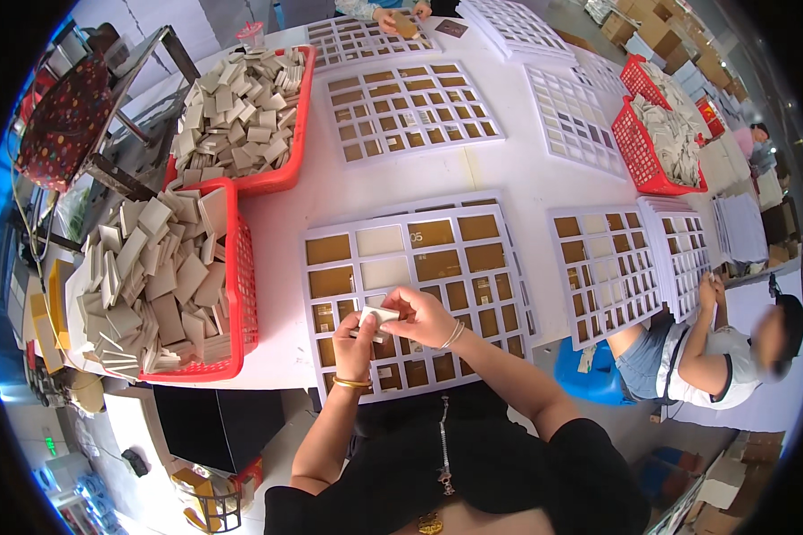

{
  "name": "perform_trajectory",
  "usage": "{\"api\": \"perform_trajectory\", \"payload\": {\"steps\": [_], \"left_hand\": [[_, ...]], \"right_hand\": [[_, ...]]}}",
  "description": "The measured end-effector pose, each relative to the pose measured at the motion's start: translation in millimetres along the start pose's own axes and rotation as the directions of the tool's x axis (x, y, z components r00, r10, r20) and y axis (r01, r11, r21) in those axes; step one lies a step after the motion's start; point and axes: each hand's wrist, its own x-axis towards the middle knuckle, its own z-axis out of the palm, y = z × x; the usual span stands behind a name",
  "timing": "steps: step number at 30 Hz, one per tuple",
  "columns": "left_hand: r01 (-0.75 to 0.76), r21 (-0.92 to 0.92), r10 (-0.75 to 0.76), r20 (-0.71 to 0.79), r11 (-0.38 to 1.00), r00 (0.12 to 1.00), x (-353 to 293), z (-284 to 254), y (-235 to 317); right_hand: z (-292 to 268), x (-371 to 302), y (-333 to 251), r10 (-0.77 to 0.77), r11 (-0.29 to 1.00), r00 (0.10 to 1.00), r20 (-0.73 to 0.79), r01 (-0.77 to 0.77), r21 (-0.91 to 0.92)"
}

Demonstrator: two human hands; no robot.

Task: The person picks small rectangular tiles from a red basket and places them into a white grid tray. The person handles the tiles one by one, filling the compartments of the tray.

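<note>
held tile (pixel 384 314): white | tray (pixel 354 243): white grid, brown cells (pixel 484 258) | baskets (pixel 246 299): red | top (pixel 589 477): black

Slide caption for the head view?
Left hand and right hand hold a white tile above a gridded tray, red basket alongside.

small pale number (pixel 416 238) on one brown cell (pixel 435 229) of the near white gridded tray (pixel 357 281)

Clearance: white tabletop strip (pixel 393 183) btwn near grid frame (pixel 437 263) & far grid frame (pixel 414 112). Obstr.: 2 filled red baskets (pixel 244 290), L; R grid frame (pixel 605 267).
</note>
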Motion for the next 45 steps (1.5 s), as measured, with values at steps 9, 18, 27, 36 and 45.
{"api": "perform_trajectory", "payload": {"steps": [9,18,27,36,45], "left_hand": [[0.214,-0.178,-0.193,0.128,0.961,0.973,-0.3,-34.9,19.2],[-0.183,0.339,0.204,-0.027,0.923,0.979,8.3,-52.0,-1.0],[-0.261,0.74,0.164,0.203,0.62,0.965,3.7,-25.7,19.3],[-0.506,0.787,0.236,0.449,0.352,0.862,9.5,-18.2,7.7],[-0.282,0.336,0.239,0.163,0.899,0.957,6.3,-18.9,-0.7]], "right_hand": [[-54.4,5.0,-10.8,-0.085,0.925,0.971,-0.222,-0.006,-0.381],[-50.4,14.0,3.7,0.024,0.831,0.997,0.074,0.021,-0.556],[-27.4,6.9,15.9,-0.196,0.429,0.976,0.09,0.168,-0.887],[-19.9,-12.2,5.7,-0.209,0.682,0.974,-0.091,0.078,-0.727],[1.4,-21.4,-22.0,-0.223,0.848,0.975,0.002,0.195,-0.492]]}}
